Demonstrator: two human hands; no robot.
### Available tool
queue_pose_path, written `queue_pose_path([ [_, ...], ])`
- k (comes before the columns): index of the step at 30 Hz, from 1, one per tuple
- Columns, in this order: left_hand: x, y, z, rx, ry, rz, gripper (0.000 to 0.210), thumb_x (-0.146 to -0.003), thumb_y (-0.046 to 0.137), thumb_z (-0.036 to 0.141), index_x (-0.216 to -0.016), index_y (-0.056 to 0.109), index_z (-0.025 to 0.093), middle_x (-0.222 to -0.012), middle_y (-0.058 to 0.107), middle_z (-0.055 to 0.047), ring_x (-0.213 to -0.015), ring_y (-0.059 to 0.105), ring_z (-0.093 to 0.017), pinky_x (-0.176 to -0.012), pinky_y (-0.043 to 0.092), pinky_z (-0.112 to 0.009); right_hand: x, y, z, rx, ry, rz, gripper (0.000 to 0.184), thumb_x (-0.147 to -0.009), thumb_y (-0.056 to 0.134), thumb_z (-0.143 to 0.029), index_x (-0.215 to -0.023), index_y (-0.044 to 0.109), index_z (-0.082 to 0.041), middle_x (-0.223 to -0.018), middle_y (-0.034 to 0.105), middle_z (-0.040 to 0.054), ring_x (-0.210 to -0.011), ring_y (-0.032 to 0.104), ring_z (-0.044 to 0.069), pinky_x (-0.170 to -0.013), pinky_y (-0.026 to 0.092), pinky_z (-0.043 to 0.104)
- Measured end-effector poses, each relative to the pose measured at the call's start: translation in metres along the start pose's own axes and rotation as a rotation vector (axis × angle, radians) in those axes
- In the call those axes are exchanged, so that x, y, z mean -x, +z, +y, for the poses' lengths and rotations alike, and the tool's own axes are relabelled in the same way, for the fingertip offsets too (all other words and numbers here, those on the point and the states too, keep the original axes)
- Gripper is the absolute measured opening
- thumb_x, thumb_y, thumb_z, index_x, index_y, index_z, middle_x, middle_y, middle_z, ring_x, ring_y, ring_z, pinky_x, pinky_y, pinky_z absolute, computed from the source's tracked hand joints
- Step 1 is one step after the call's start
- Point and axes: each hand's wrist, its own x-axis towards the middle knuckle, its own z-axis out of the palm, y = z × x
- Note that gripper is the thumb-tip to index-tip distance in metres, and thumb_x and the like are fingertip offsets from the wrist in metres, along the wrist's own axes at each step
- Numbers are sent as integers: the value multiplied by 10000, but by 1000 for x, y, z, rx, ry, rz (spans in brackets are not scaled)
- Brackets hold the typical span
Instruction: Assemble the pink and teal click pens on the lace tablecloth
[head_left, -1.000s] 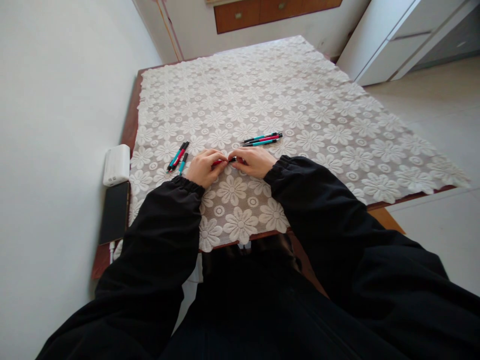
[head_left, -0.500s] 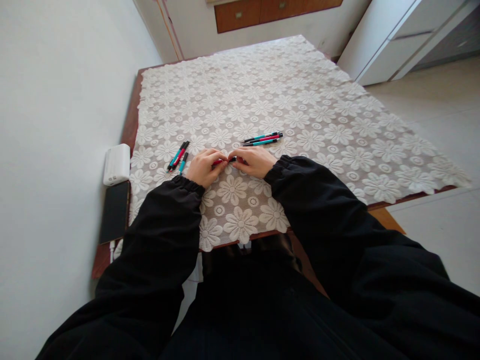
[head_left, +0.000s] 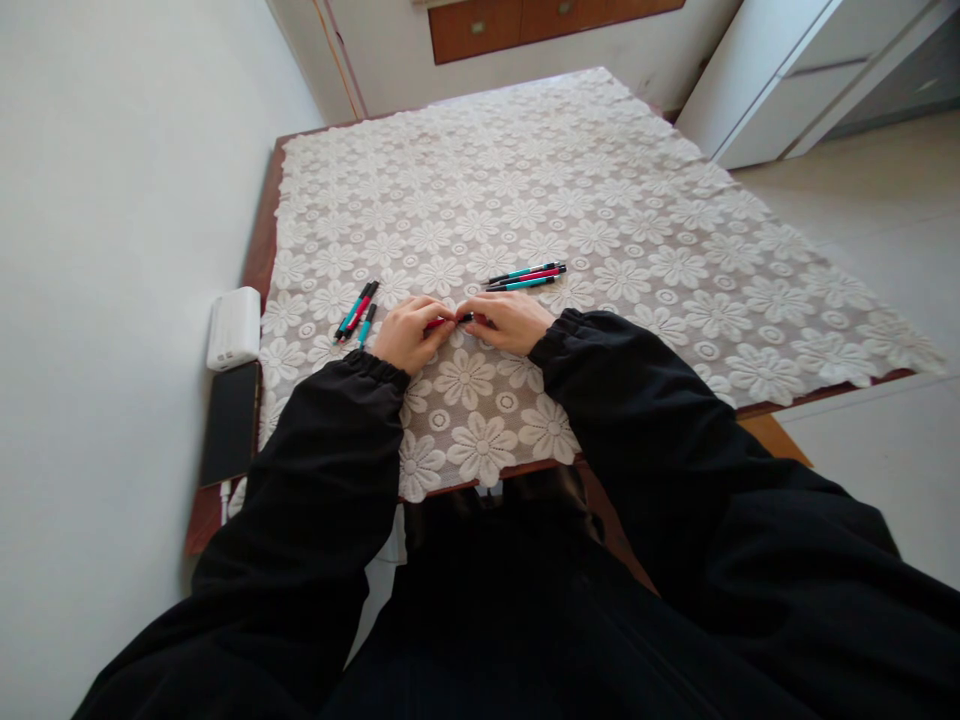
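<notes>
Both hands meet over the lace tablecloth [head_left: 481, 447], fingertips close together. My left hand [head_left: 410, 334] pinches a red pen [head_left: 433, 324] that lies crosswise under its fingers. At the pen's black end [head_left: 468, 318], my right hand [head_left: 507, 322] is closed with thumb and fingers. The fingers hide most of this pen, so I cannot tell whether it is whole or in parts. Left of my left hand lies a small group of blue and red pens [head_left: 357, 311], with a blue-and-black piece [head_left: 367, 326] beside it. Beyond my right hand, several blue and red pens [head_left: 525, 277] lie side by side.
At the table's left edge, by the white wall, a white power bank or adapter [head_left: 234, 328] stands behind a dark phone [head_left: 230, 424]. A white cable plug [head_left: 225, 500] is at the phone's near end. A white cabinet [head_left: 780, 80] stands beyond the table's right side.
</notes>
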Motion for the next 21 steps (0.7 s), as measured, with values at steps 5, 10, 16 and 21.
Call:
queue_pose_path([
  [5, 0, 1, 0, -13, -8, -5, 247, -995, 569, 369, -1057, 768, 236, -1156, 761, -88, -1126, 680, -273, -1042, 530, -456, 0, 0, 0, 7, 7, -9, 298, -1000, 575, -293, -1246, 723, -211, -959, 690, 47, -839, 560, 190, -759, 345, 305],
  [10, 0, 1, 0, -10, 4, 4, 245, -997, 574, 364, -1055, 767, 225, -1151, 764, -91, -1117, 683, -271, -1045, 527, -454, 0, 1, 0, -5, 2, 3, 296, -997, 585, -277, -1243, 729, -199, -991, 702, 55, -837, 562, 186, -758, 349, 305],
  [16, 0, 0, 0, 12, 13, 14, 223, -991, 581, 343, -1041, 759, 218, -1128, 762, -89, -1094, 688, -265, -1035, 533, -450, -1, 2, 2, -5, -28, 18, 284, -990, 587, -271, -1223, 732, -197, -971, 697, 49, -812, 547, 176, -741, 342, 295],
  [21, 0, 0, 1, 7, 1, 15, 204, -985, 586, 331, -1041, 745, 216, -1124, 762, -85, -1100, 686, -267, -1040, 530, -448, 0, 2, 2, -7, -25, 25, 282, -993, 589, -279, -1218, 735, -192, -956, 696, 49, -808, 551, 177, -742, 348, 298],
])
